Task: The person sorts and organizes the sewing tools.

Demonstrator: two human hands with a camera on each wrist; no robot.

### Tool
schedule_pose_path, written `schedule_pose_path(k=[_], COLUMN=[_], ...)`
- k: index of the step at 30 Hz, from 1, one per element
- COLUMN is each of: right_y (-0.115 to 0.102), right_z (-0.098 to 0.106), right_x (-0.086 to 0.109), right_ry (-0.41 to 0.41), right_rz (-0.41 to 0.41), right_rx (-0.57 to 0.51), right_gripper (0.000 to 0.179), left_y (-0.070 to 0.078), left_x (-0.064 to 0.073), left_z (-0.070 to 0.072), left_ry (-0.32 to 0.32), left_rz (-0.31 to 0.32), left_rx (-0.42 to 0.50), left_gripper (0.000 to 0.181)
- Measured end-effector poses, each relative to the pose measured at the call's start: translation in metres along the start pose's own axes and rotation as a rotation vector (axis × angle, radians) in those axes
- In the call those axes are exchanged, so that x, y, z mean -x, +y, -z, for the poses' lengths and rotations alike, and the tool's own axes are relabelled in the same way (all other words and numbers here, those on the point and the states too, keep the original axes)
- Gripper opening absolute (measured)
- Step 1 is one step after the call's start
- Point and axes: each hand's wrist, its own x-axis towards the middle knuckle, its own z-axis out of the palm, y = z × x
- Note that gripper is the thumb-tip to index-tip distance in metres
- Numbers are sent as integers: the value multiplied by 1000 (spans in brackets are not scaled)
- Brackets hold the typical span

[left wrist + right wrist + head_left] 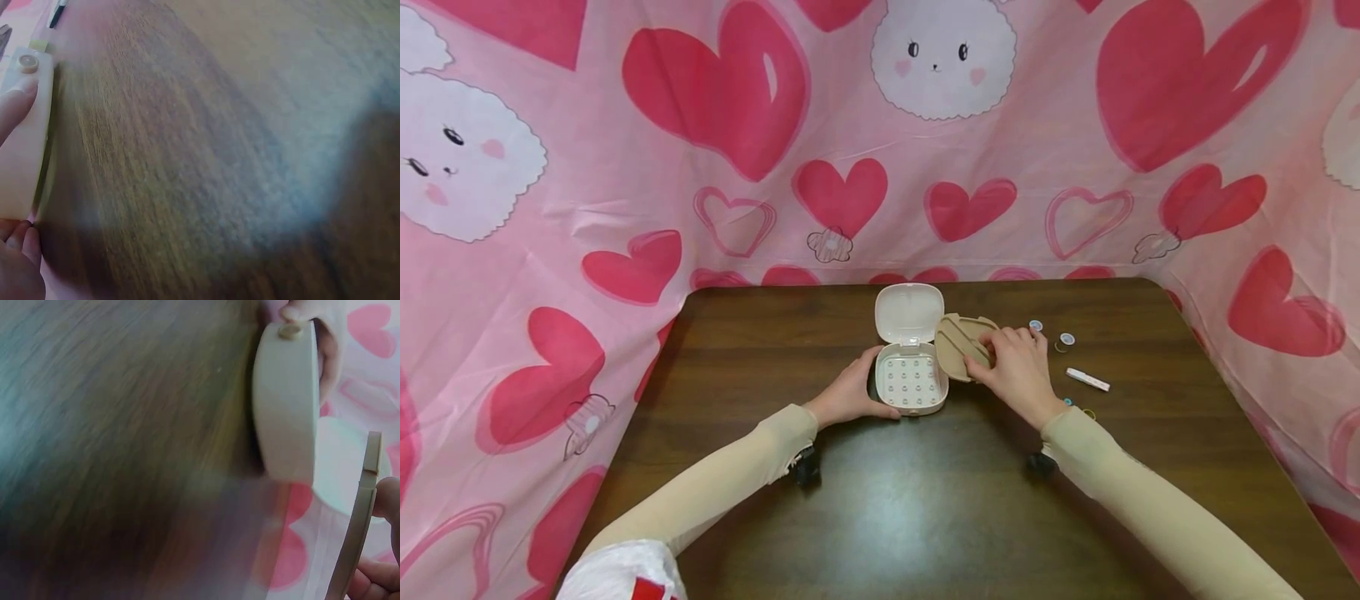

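Observation:
A small cream box stands on the table with its hinged lid tipped open. Rows of short pegs show on its white inner floor. My left hand grips the box from its left side, thumb at the front near the round clasp. In my right hand, a flat tan insert tray with rounded edges and raised ridges is pinched at its right side. The tray is held just right of the box, above table level; the right wrist view shows it edge-on, apart from the box.
Right of my right hand lie two small thread spools and a slim white stick-like item. A small blue item and a yellow ring-like item sit partly behind the right wrist. A pink heart-print cloth hangs behind the dark wooden table.

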Motion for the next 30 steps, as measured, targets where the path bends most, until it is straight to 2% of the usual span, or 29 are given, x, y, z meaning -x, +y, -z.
schedule_pose_path(k=[11, 18, 30], right_y=[20, 24, 23], right_z=[-9, -14, -23], right_x=[1, 1, 0], right_ry=[-36, -94, -110], right_rz=[-5, -10, 28], right_rx=[22, 44, 110], right_gripper=[37, 39, 37], left_y=[-6, -8, -9], left_x=[2, 1, 2], left_z=[2, 2, 2], left_ry=[0, -4, -4], left_rz=[16, -2, 2], left_rx=[9, 8, 11], left_gripper=[121, 121, 122])
